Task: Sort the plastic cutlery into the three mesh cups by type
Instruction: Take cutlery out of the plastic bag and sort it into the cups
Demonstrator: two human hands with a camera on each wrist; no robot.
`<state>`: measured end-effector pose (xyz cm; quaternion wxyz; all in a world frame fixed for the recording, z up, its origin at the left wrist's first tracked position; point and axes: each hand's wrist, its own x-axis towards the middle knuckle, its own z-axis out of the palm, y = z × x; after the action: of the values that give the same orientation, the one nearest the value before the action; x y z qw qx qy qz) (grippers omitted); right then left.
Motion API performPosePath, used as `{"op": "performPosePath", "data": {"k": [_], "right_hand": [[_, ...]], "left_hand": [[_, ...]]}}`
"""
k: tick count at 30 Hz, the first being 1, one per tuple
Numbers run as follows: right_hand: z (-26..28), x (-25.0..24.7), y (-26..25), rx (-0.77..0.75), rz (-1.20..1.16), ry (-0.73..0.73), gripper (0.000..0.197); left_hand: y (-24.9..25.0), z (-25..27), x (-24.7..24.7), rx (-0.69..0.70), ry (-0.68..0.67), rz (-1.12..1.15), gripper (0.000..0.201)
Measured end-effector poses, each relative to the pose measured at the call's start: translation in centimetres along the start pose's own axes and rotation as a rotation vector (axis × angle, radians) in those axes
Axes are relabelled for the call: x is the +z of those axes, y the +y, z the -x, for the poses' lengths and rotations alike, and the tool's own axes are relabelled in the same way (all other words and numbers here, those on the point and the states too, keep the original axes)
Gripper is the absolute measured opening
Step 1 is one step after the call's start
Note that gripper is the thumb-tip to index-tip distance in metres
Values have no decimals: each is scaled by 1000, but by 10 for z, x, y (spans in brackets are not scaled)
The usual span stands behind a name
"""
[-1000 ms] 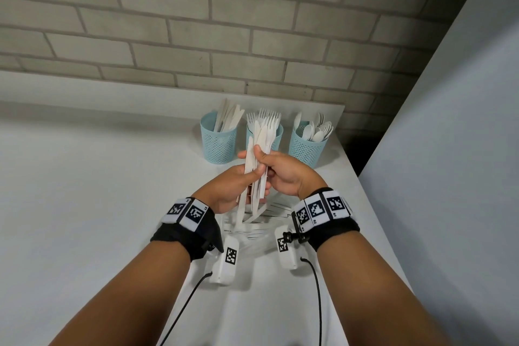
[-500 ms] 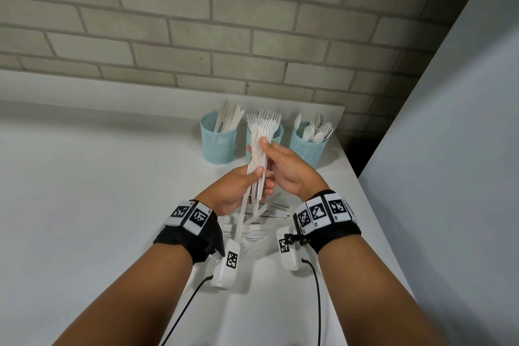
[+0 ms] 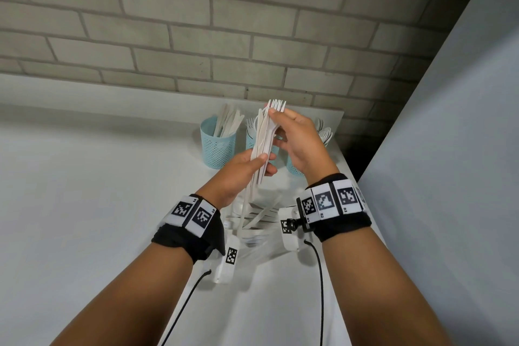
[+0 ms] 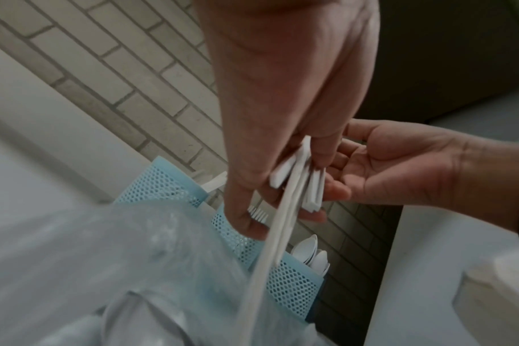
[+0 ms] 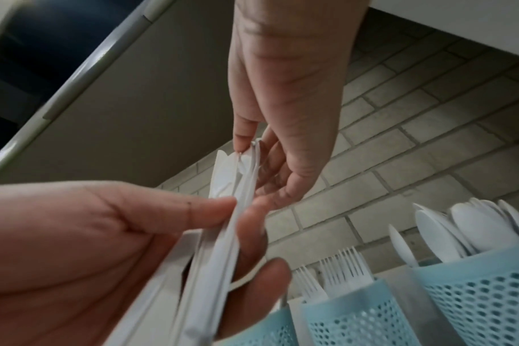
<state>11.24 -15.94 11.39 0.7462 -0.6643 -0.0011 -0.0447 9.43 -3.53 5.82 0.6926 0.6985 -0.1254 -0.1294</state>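
My left hand [image 3: 264,164] grips the lower part of a bundle of white plastic cutlery [image 3: 262,137], held upright in front of the cups. My right hand [image 3: 282,123] pinches the bundle's top end, just below the fork tines [image 3: 276,105]. In the right wrist view, thumb and forefinger pinch the head of one piece [image 5: 249,152]. Three blue mesh cups stand behind: the left cup [image 3: 217,146] holds knives, the middle cup [image 5: 356,325] holds forks, and the right cup [image 5: 483,295] holds spoons. In the head view the hands hide most of the middle and right cups.
Loose white cutlery [image 3: 262,218] lies in a pile on the white table [image 3: 84,205] beneath my wrists, beside something clear and blurry [image 4: 134,257]. A brick wall [image 3: 196,36] runs behind the cups. A grey panel [image 3: 449,177] stands to the right, past the table's edge.
Both hands have lifted the bundle and carried it toward the cups. My right hand has slid up from mid-bundle to the top by the fork tines.
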Motion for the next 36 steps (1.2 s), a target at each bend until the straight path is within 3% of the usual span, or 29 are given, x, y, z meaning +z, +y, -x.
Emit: {"op": "performPosePath", "data": {"k": [16, 23, 26, 32, 36], "right_hand": [[-36, 4, -38, -29, -127, 82, 12], [-70, -11, -41, 3, -523, 232, 21], [-78, -18, -33, -28, -506, 292, 7], [-96, -13, 8, -99, -382, 424, 17], [-101, -9, 35, -112, -308, 395, 14]], "left_hand": [[21, -9, -8, 62, 56, 49, 24], [12, -14, -18, -14, 99, 189, 20], [6, -14, -21, -48, 99, 185, 22], [-2, -16, -21, -179, 57, 337, 27], [-8, -16, -24, -213, 55, 409, 25]]}}
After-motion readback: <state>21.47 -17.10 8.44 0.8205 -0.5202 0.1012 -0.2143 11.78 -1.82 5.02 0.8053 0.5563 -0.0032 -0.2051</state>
